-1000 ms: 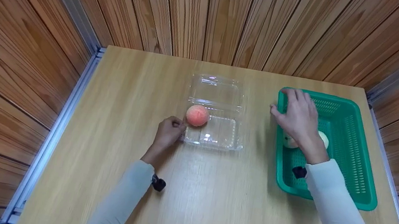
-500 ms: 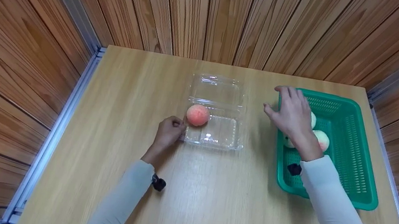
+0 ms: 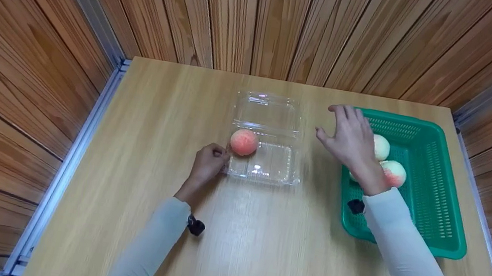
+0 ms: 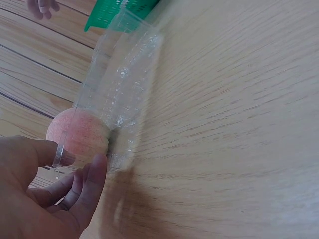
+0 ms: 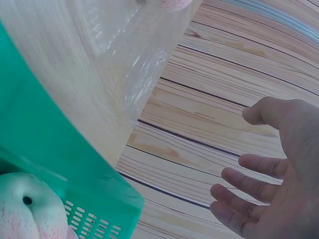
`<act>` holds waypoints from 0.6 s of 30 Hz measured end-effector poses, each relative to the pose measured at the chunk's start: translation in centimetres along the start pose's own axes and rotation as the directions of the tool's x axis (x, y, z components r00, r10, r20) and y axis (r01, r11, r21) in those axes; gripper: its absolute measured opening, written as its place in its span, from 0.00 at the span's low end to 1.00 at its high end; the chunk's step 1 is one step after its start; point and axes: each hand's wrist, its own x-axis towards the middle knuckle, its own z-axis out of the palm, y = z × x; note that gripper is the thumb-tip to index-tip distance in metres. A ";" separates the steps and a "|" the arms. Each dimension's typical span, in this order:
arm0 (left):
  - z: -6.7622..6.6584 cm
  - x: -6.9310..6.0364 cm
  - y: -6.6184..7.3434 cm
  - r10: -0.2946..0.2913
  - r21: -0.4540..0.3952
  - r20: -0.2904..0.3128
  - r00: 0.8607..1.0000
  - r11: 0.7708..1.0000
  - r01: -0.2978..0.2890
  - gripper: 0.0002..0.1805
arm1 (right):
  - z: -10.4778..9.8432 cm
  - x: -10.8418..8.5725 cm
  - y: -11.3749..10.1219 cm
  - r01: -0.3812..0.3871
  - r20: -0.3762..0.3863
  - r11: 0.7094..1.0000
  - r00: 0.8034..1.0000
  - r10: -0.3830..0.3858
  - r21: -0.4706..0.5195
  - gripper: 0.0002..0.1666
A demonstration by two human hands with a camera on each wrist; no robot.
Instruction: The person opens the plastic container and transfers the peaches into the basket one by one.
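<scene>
A clear plastic clamshell container (image 3: 272, 162) lies with its lid spread back on the table, and a pink peach (image 3: 243, 142) sits in its left side. At the container's left edge, my left hand (image 3: 209, 164) pinches the rim between thumb and fingers, as the left wrist view also shows. My right hand (image 3: 354, 143) is above the left rim of the green basket (image 3: 435, 188), fingers spread and holding nothing. Inside the basket are pale peaches, one farther back (image 3: 380, 148) and another nearer peach (image 3: 393, 173); part of a third shows beneath my wrist.
The wooden table (image 3: 247, 256) carries the container at its middle and the basket at its right. Wood-panelled walls (image 3: 278, 24) with metal edge strips stand behind and on both sides.
My right hand has moved left from over the basket toward the container, uncovering more of the peaches. The left hand, container and pink peach have stayed in place.
</scene>
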 end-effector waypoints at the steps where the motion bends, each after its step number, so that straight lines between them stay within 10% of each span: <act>1: 0.0 0.0 0.0 -0.002 0.003 -0.001 1.000 1.000 0.002 0.05 | 0.0 0.0 -0.1 0.002 0.001 1.000 1.000 -0.002 0.000 0.35; 18: 0.1 0.0 0.1 -0.032 -0.002 -0.001 0.999 0.999 0.032 0.05 | 1.0 0.6 -2.0 0.001 0.063 1.000 0.998 -0.002 0.018 0.36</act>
